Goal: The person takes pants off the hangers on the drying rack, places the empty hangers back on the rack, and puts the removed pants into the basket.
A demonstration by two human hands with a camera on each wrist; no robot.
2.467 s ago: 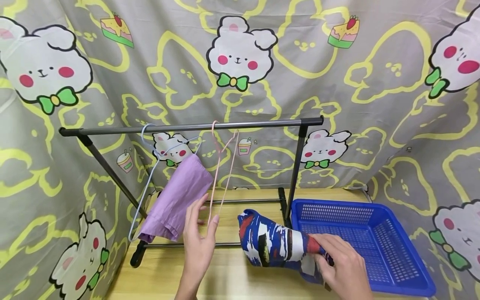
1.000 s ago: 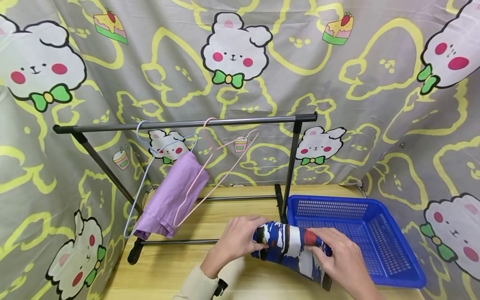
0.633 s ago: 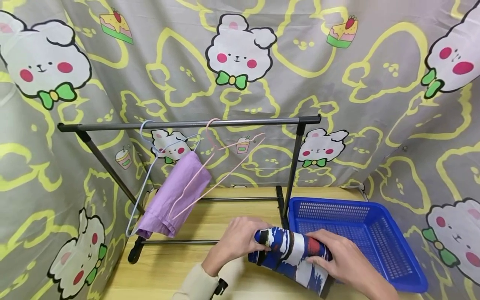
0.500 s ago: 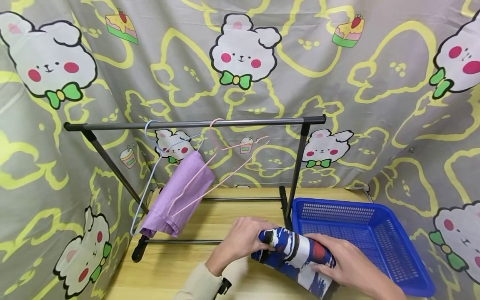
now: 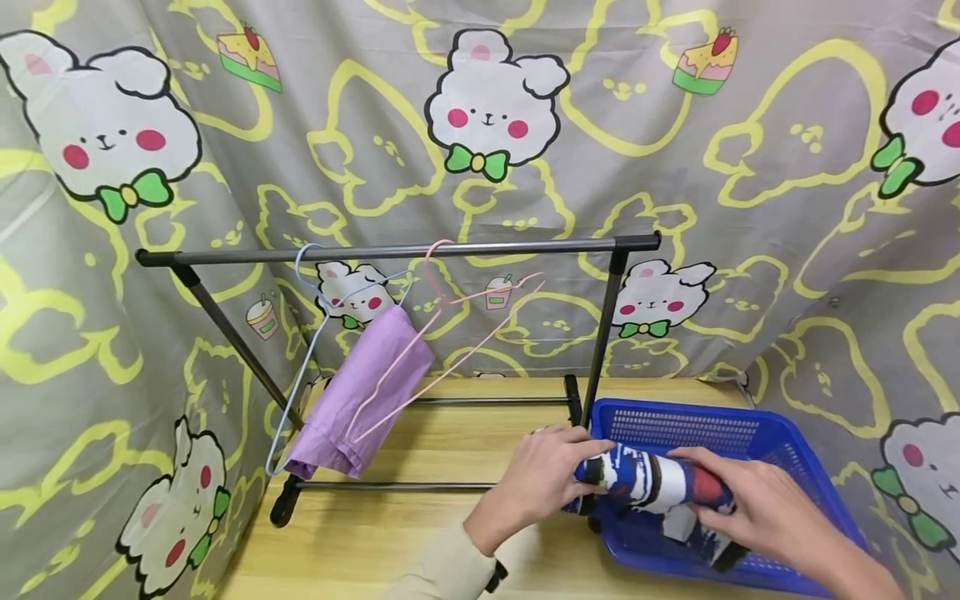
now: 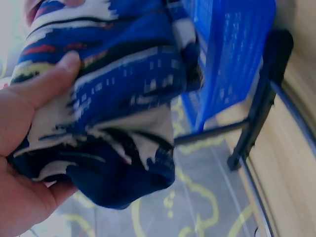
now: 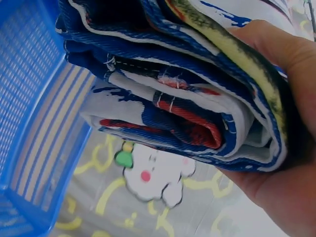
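A folded garment (image 5: pixel 652 479), printed in blue, white, black and red, is held between both hands over the near left part of the blue basket (image 5: pixel 675 406). My left hand (image 5: pixel 543 471) grips its left end, thumb on top; the left wrist view shows the thumb lying across the cloth (image 6: pixel 123 79). At the other end my right hand (image 5: pixel 757 500) pinches it. Several stacked fabric layers (image 7: pixel 197 108) show edge-on in the right wrist view, between thumb and fingers.
A dark rack bar (image 5: pixel 525 247) crosses behind the hands. On it hang a light blue hanger (image 5: pixel 294 400) with folded purple cloth (image 5: pixel 367 392) and a bare pink hanger (image 5: pixel 429 267). Patterned curtains surround the wooden table (image 5: pixel 405 550).
My left hand came away from the pink hanger, which turned, and took the garment's left end. Both hands then carried the garment rightward, over the basket.
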